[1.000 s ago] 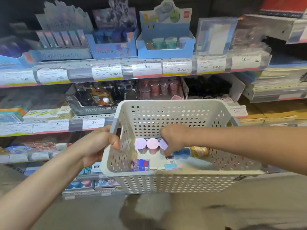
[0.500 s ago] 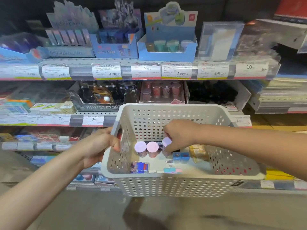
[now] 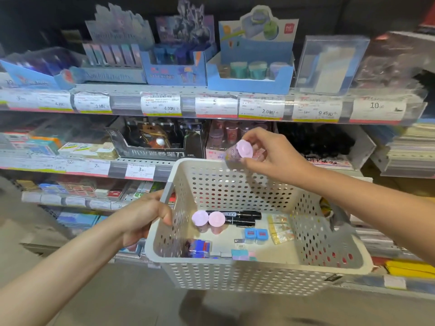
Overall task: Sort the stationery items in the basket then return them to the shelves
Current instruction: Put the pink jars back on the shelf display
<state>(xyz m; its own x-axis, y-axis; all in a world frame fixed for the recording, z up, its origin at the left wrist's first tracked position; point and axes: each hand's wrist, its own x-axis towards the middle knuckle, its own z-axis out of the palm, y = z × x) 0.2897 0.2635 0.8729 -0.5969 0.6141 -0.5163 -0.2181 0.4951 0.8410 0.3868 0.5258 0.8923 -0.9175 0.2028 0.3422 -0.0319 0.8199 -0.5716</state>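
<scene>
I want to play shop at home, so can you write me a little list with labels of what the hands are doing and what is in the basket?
left hand: grips the basket's left rim
right hand: holds a pink-lidded cup above the basket
basket: white, full of holes, held in front of the shelves
still in basket: two pink-lidded cups, black markers, blue sharpeners, yellow packet
shelf behind the hand: a box of similar cups

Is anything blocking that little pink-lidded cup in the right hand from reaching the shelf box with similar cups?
Nothing visible does. The right hand holds the pink-lidded cup above the basket's far rim, right in front of the pink display box on the middle shelf.
</scene>
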